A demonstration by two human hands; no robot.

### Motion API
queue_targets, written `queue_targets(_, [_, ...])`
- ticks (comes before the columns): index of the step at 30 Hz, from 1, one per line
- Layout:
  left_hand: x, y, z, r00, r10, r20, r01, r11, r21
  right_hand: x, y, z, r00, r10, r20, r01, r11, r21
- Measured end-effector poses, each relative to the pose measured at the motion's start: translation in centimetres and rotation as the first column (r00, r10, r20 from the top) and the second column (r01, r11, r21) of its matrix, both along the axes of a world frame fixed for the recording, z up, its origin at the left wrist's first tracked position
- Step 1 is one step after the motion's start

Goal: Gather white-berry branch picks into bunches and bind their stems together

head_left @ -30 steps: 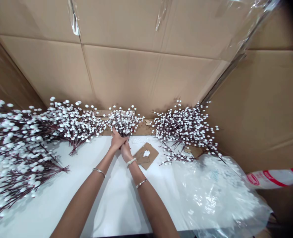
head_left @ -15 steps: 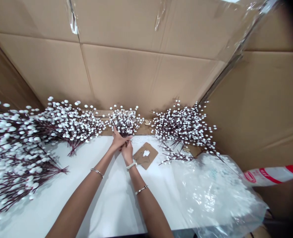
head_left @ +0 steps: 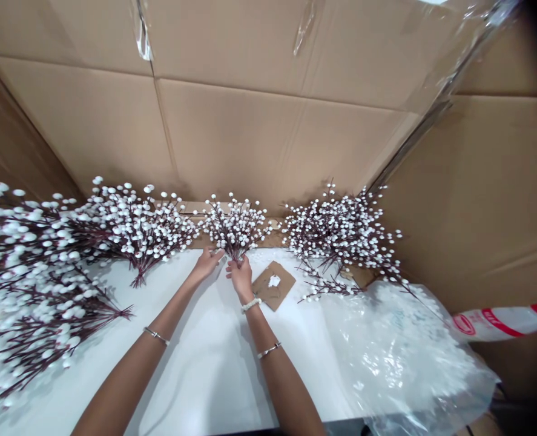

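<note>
A small bunch of dark red twigs with white berries lies at the far edge of the white table, fanned out toward the cardboard wall. My right hand pinches the bunch at its stem base. A little to the left of the stems, my left hand has its fingers loose and apart, with nothing in it. Both wrists wear thin bracelets.
Larger berry bunches lie at left, far left and right. A brown cardboard tag sits beside my right hand. Crumpled clear plastic covers the table's right end. Cardboard walls close in the back and sides.
My left hand has let go of the stem base and moved off to the left. My right hand keeps hold of the bunch, which sits slightly further right.
</note>
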State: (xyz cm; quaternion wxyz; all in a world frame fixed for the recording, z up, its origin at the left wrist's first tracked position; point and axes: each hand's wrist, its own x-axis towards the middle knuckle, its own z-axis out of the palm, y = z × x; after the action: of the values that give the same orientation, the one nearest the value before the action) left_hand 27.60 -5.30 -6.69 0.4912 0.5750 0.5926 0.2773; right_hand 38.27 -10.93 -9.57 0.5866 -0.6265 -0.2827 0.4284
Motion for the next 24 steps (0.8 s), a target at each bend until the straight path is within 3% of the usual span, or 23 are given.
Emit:
queue_targets(7, [1.3, -0.4, -1.1, 0.982, -0.171, -0.084, 0.178, 0.981, 0.08, 0.3, -0.5, 0.7, 0.973, 0.064, 0.223, -0.054, 0.997, -0.053])
queue_targets(17, [1.6, 0.3, -2.4, 0.981, -0.147, -0.13, 0.166, 0.975, 0.15, 0.9, -2.1, 4.8, 0.804, 0.265, 0.533, -0.153, 0.957, -0.246])
queue_targets(24, [1.4, 0.4, -3.2, 0.985, -0.147, -0.089, 0.161, 0.97, 0.184, 1.3, -2.4, 5.8, 0.67, 0.317, 0.671, -0.097, 0.934, -0.344])
